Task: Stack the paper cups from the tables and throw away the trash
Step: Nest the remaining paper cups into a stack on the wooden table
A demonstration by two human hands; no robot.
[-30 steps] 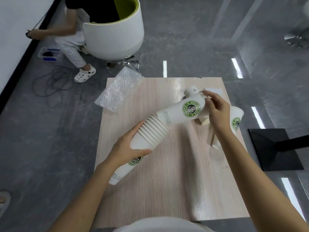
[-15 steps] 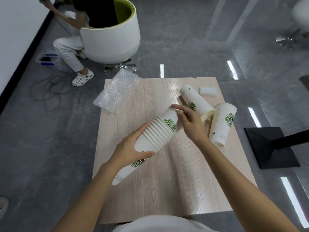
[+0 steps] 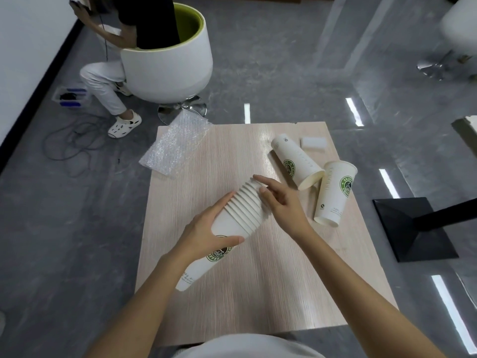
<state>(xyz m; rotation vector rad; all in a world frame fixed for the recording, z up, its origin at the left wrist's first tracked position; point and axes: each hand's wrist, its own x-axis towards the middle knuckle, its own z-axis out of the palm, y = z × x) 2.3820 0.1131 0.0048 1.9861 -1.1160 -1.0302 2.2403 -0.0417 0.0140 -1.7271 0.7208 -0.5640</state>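
A stack of white paper cups [image 3: 232, 226] with green logos lies tilted over the middle of the wooden table [image 3: 258, 293]. My left hand [image 3: 206, 233] grips its body just below the ridged rims. At the stack's open end my right hand [image 3: 281, 202] presses with fingers nearly straight against the top rim. Two loose paper cups lie to the right: one on its side [image 3: 296, 161] with its mouth toward me, the other [image 3: 334, 193] beside it near the right edge. A sheet of bubble wrap [image 3: 178, 143] hangs over the far left corner. A small white foam block [image 3: 313, 143] sits at the far right.
A person sits in a white and green tub chair [image 3: 167, 60] beyond the table's far left. Cables [image 3: 74, 140] lie on the grey floor at left. A black square table base [image 3: 413, 228] stands to the right.
My right hand has pushed the last cup fully down into the stack, so it no longer sticks out. Both loose cups now show uncovered at the right.
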